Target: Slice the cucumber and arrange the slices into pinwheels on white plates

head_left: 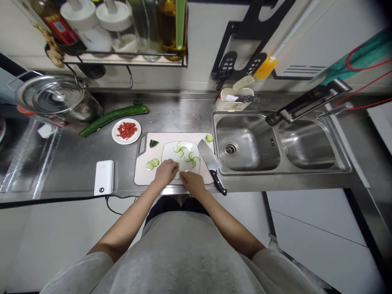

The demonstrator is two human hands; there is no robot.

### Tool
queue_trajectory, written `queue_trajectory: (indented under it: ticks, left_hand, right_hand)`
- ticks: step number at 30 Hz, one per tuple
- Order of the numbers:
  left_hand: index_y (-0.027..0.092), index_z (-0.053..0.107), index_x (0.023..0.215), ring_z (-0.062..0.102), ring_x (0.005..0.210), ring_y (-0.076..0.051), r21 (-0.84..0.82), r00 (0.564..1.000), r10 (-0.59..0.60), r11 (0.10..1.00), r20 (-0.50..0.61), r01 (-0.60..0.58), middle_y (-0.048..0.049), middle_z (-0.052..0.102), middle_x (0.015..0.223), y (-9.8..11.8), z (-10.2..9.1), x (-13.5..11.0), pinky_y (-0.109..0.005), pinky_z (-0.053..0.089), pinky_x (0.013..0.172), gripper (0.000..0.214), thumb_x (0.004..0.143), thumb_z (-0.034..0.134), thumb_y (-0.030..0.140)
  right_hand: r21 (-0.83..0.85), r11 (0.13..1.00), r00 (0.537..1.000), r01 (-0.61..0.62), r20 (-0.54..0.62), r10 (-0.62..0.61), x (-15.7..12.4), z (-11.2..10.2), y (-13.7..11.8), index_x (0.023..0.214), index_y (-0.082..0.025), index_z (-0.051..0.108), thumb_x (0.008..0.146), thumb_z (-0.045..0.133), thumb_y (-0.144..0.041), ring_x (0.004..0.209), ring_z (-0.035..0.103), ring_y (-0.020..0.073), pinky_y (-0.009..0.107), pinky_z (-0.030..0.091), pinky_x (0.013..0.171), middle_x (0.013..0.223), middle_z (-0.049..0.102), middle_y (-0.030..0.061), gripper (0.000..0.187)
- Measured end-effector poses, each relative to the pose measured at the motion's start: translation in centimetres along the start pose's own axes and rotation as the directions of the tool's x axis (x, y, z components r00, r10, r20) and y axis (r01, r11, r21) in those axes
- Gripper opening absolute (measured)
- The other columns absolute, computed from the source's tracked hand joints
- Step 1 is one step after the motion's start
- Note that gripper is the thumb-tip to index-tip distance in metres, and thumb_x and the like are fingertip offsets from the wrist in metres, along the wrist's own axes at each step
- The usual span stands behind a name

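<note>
My left hand (165, 172) and my right hand (193, 181) are at the near side of a white square plate (167, 153), fingertips pinched. Pale green cucumber slices show at the fingertips of both, partly hidden by the fingers. On the plate, cucumber slices (191, 158) lie fanned in curved groups. The plate rests on a pale cutting board (142, 173). More cucumber slices (152, 164) are stacked on the board's left, with a dark green cucumber end (153, 143) above them. A kitchen knife (211, 159) lies across the board's right edge, its black handle towards me.
A whole cucumber (114, 118) and a small dish (115, 138) of chopped red pieces lie at the back left. Near the front edge sits a white power bank (104, 177) with a cable. To the right is a double sink (248, 171). A lidded steel pot (58, 102) stands far left.
</note>
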State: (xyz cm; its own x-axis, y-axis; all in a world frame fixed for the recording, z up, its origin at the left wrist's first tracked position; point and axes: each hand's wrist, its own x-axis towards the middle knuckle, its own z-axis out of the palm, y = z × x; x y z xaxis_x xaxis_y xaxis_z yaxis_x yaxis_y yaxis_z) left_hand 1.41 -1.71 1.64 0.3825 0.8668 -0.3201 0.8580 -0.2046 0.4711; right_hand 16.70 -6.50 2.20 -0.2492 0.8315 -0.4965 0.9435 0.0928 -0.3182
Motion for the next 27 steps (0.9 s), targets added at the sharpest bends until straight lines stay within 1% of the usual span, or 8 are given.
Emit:
queue_trajectory:
  ticks: [4,8,13,21,23,25,26,27]
  left_hand:
    - [0.022,0.065,0.095,0.052,0.101,-0.021,-0.009,1.000,0.007,1.000,-0.001,-0.007,-0.0067,0.060,0.100,0.0,-0.1,-0.1,-0.032,0.042,0.083,0.017,0.088,0.049,0.025]
    - [0.022,0.065,0.095,0.052,0.101,-0.021,-0.014,1.000,0.011,1.000,-0.012,-0.011,-0.0064,0.060,0.099,-0.1,0.1,-0.2,-0.031,0.043,0.083,0.018,0.089,0.048,0.027]
    - [0.022,0.064,0.096,0.053,0.101,-0.021,-0.038,1.000,0.008,0.999,-0.026,-0.009,-0.0057,0.060,0.101,-0.5,0.4,-0.1,-0.031,0.043,0.083,0.017,0.088,0.049,0.026]
    - [0.022,0.065,0.094,0.054,0.101,-0.022,-0.068,0.999,-0.003,0.998,-0.041,0.001,-0.0058,0.062,0.100,-0.2,0.3,-0.1,-0.032,0.044,0.084,0.016,0.086,0.052,0.025]
    - [0.022,0.065,0.094,0.055,0.100,-0.021,-0.110,0.996,-0.010,0.994,-0.084,0.001,-0.0054,0.063,0.099,-0.5,-0.1,-0.4,-0.032,0.044,0.085,0.015,0.086,0.053,0.025]
    - [0.022,0.065,0.094,0.057,0.095,-0.019,-0.171,0.982,-0.066,0.985,-0.175,0.036,-0.0047,0.063,0.098,-1.3,-0.6,-0.9,-0.031,0.044,0.085,0.016,0.086,0.053,0.028]
    - [0.022,0.065,0.095,0.057,0.091,-0.018,-0.206,0.964,-0.121,0.976,-0.238,0.071,-0.0044,0.063,0.098,-1.9,-0.9,-1.2,-0.030,0.045,0.083,0.017,0.087,0.051,0.029]
    - [0.021,0.064,0.096,0.057,0.087,-0.016,-0.241,0.933,-0.189,0.964,-0.306,0.116,-0.0042,0.063,0.097,-2.6,-1.2,-1.6,-0.029,0.045,0.082,0.019,0.087,0.050,0.031]
  right_hand:
    - [-0.011,1.000,1.000,0.017,0.000,-0.017,0.0,-0.1,-0.1,0.111,-0.026,0.059,0.100,0.027,-0.036,0.091,0.060,0.0163,0.025,0.034,0.068,0.099,0.066,0.0041,0.035]
    - [0.023,1.000,1.000,0.018,-0.022,-0.017,-0.1,0.1,0.1,0.113,-0.027,0.059,0.100,0.027,-0.037,0.092,0.060,0.0161,0.024,0.035,0.070,0.101,0.067,0.0044,0.036]
    - [0.061,0.998,0.995,-0.003,-0.097,0.008,0.1,0.3,0.5,0.120,-0.028,0.056,0.100,0.026,-0.037,0.092,0.061,0.0162,0.025,0.036,0.070,0.106,0.067,0.0023,0.038]
    - [0.116,0.992,0.987,-0.051,-0.146,0.068,0.2,-0.3,1.3,0.122,-0.026,0.057,0.099,0.029,-0.036,0.099,0.061,0.0167,0.025,0.040,0.076,0.113,0.067,0.0033,0.038]
    - [0.147,0.987,0.981,-0.063,-0.171,0.088,0.1,-0.5,1.5,0.121,-0.026,0.059,0.098,0.031,-0.036,0.099,0.061,0.0172,0.025,0.040,0.077,0.113,0.067,0.0034,0.037]
    - [0.176,0.982,0.975,-0.072,-0.196,0.107,-0.1,-0.8,1.9,0.121,-0.025,0.060,0.097,0.034,-0.036,0.098,0.062,0.0173,0.024,0.040,0.078,0.111,0.068,0.0037,0.037]
    - [0.188,0.979,0.971,-0.075,-0.211,0.114,-0.2,-1.0,2.1,0.120,-0.025,0.060,0.097,0.035,-0.036,0.097,0.062,0.0172,0.024,0.041,0.077,0.109,0.069,0.0040,0.036]
    - [0.197,0.977,0.965,-0.079,-0.229,0.124,-0.3,-1.2,2.3,0.120,-0.024,0.061,0.096,0.035,-0.035,0.094,0.063,0.0172,0.024,0.041,0.077,0.106,0.070,0.0044,0.036]
